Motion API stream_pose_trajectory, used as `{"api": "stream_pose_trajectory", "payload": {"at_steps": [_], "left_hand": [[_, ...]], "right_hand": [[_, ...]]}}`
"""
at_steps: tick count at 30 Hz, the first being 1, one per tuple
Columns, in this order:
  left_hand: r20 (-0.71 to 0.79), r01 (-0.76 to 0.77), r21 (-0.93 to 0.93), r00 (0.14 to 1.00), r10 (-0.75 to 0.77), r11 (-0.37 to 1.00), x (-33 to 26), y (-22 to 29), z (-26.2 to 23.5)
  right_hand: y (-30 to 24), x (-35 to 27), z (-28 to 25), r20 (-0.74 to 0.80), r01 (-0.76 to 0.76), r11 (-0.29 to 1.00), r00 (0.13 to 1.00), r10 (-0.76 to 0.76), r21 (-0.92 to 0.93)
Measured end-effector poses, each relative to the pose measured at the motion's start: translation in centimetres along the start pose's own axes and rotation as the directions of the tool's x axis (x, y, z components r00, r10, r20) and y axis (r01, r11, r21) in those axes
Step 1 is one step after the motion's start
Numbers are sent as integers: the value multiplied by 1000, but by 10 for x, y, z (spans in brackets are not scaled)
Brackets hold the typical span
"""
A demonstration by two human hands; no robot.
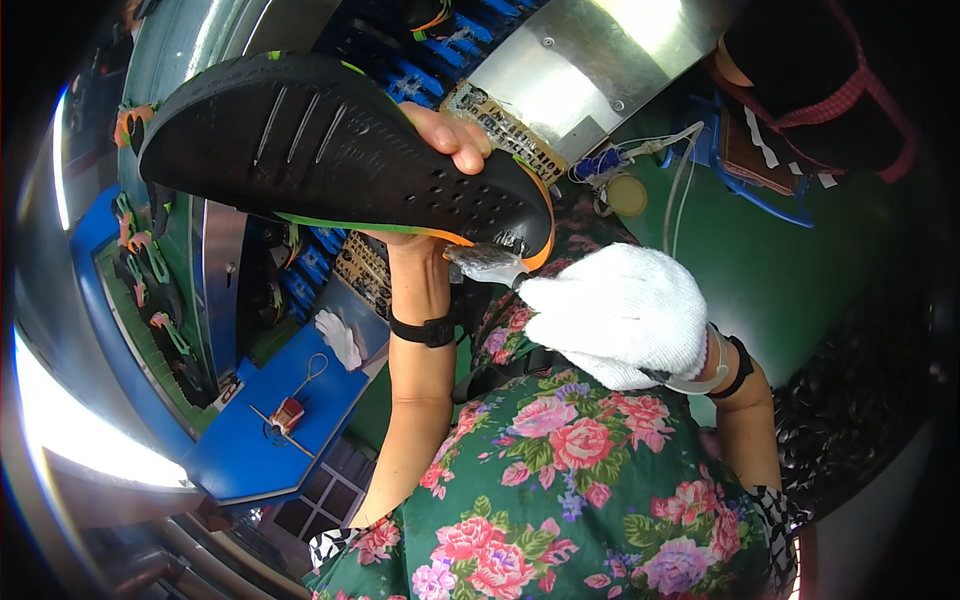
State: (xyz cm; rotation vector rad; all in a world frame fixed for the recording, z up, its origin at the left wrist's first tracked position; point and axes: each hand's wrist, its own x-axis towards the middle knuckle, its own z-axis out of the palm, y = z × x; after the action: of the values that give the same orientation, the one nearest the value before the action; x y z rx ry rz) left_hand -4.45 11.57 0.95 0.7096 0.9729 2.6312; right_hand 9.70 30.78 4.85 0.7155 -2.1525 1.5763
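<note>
My bare left hand (pixel 445 140) is closed around a black shoe sole (pixel 330 150) with a green and orange edge. Its underside, with grooves and small holes, faces up. On my right hand (pixel 620 315) is a white knitted glove; its fingers close on a small tool (pixel 490 262) with a flat, whitish translucent head smeared dark. The tool's head meets the sole's orange edge near the holed end. Most of its handle is hidden inside the glove.
At lower left, a blue table (pixel 265 440) bears a small red object (pixel 287 412) with a wire loop and a white glove (pixel 338 338). More footwear pieces (pixel 140 245) lie along a green conveyor belt at left. A metal machine cover (pixel 550 75) stands ahead; a blue stool (pixel 730 165) is at upper right.
</note>
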Motion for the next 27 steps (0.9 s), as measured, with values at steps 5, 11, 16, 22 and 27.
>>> {"api": "stream_pose_trajectory", "payload": {"at_steps": [5, 11, 16, 22, 27], "left_hand": [[64, 0, 26, 998, -2, 1000, -1, -5, -12], [23, 0, -43, 1000, 1, 999, 3, -4, -2], [19, 10, 0, 1000, -10, 1000, 3, -6, -3], [32, -6, 12, 999, 6, 1000, 6, -9, -6], [43, 7, 25, 999, -8, 1000, 7, -7, -8]], "right_hand": [[-2, 0, 1, 110, -5, 1000, 994, 4, 15], [3, 1, -7, 43, -1, 1000, 999, 2, -21], [4, 1, -10, 61, -29, 999, 998, 31, -22], [4, 6, -7, 44, -26, 999, 999, 24, 46], [3, 6, -11, -5, -95, 994, 996, 95, -48]]}}
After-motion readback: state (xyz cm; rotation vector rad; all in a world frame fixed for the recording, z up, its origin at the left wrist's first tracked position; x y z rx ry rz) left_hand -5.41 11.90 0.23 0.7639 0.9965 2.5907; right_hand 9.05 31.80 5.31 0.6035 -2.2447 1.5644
